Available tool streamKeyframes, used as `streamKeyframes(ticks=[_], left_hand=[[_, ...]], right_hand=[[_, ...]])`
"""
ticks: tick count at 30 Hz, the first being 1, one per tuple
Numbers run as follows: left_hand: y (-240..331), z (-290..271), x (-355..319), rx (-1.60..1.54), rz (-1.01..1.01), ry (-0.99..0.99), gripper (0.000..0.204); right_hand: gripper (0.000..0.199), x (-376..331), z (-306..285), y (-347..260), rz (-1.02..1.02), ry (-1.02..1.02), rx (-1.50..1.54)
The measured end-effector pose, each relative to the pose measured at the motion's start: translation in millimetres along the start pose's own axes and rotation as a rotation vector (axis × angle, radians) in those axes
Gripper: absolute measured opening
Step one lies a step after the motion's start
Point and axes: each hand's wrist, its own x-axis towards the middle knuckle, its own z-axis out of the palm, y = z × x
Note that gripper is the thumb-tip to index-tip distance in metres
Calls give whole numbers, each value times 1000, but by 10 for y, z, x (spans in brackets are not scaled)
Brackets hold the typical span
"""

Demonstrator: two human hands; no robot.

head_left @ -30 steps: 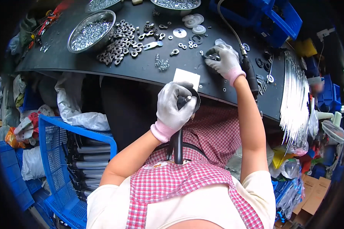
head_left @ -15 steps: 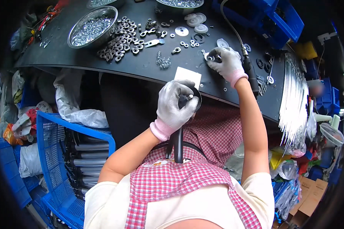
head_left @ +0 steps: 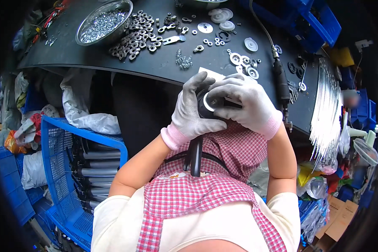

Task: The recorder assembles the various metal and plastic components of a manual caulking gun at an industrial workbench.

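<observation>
At the table's front edge, my gloved left hand (head_left: 185,113) grips a black tubular part (head_left: 196,161) by its round head (head_left: 203,111), fingers and thumb curled around it. The dark tubes hang down over the apron. My right hand (head_left: 251,101), gloved too, meets it from the right. Its bent fingers and thumb close on a pale ring (head_left: 207,104) at the face of the round head. Those fingers partly cover the ring and whatever lies inside it. Behind both hands, a white block or card (head_left: 211,74) partly shows.
On the dark table (head_left: 164,67) lie metal links (head_left: 140,31), springs (head_left: 183,60), washers (head_left: 236,59) and translucent discs (head_left: 251,44). A bowl of small metal parts (head_left: 105,27) stands at left. At right are a hanging power tool (head_left: 282,80) and metal rods (head_left: 325,109). A blue crate (head_left: 50,164) stands lower left.
My right hand has come from the small parts on the table, toward me and leftward, to the black part's round head. The washers and discs it covered now show. The left hand keeps its hold.
</observation>
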Motion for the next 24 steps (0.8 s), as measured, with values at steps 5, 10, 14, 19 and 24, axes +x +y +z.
streamKeyframes(ticks=[5, 10, 14, 19, 24], left_hand=[[46, -122, 39, 337, 80, -102, 87], [133, -48, 43, 465, 119, -7, 46], [138, 49, 23, 397, 31, 15, 39], [178, 141, 19, 367, -99, 61, 41], [115, 131, -19, 355, -73, 169, 45]], right_hand=[[33, -51, 18, -96, 112, 14, -72], [24, 88, -319, 295, 215, 98, 186], [37, 593, -344, 1415, 623, 410, -105], [50, 1068, -206, 2047, 860, 350, -459], [35, 853, -272, 1468, 665, 563, 372]])
